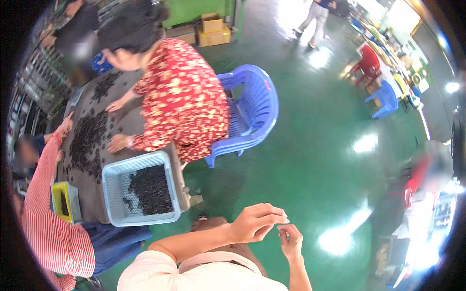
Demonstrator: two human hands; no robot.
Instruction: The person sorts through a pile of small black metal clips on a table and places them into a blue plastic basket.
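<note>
My left hand (pixel 255 223) is raised in front of my body, palm turned down, its fingers bent together toward the right. Just beside it, my right hand (pixel 291 241) is held up with thumb and fingers curled toward each other. The fingertips of both hands nearly meet, a small gap showing between them. Whatever they pinch, if anything, is too small to make out. Left of my hands, a light blue plastic basket (pixel 110 183) sits at the near end of the table, partly filled with small black parts (pixel 151 191). Neither hand touches it.
A person in a red patterned top (pixel 184 97) leans over the brown table (pixel 127 114), hands among scattered black parts. A person in a striped shirt (pixel 60 242) reaches across from the left. Stacked blue chairs (pixel 255 104) stand beyond my hands; a yellow-lined bin (pixel 73 203) is at the left.
</note>
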